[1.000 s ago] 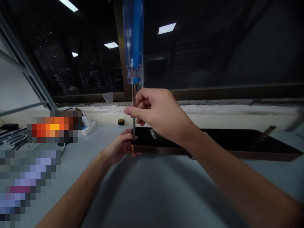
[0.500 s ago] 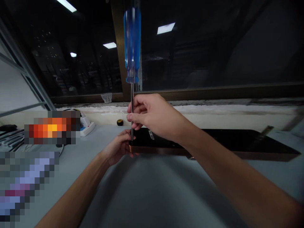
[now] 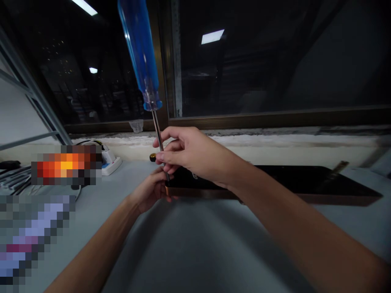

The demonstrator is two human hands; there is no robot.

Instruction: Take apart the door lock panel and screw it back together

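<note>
My right hand (image 3: pixel 191 152) pinches the metal shaft of a screwdriver (image 3: pixel 140 57) with a transparent blue handle. The handle rises above the fingers and tilts to the left. Its tip meets the left corner of a long, flat black device (image 3: pixel 293 177) with a copper-coloured side. My left hand (image 3: pixel 151 189) grips that corner, fingers curled around the end and under its edge, thumb and forefinger close to the tip. Whatever lies under the tip is too small to make out. My right wrist and forearm cover part of the black top and its white marking.
A small black and gold round object (image 3: pixel 152 157) stands behind my hands near the wall. At left lie a white power strip (image 3: pixel 112 166), cables and blurred-out items on the grey table (image 3: pixel 195 248). A dark window (image 3: pixel 275 61) with a ledge runs along the back.
The screwdriver has gone from upright to leaning left, its handle swinging left and up. My right hand has shifted slightly left and down with the shaft. My left hand stays in place.
</note>
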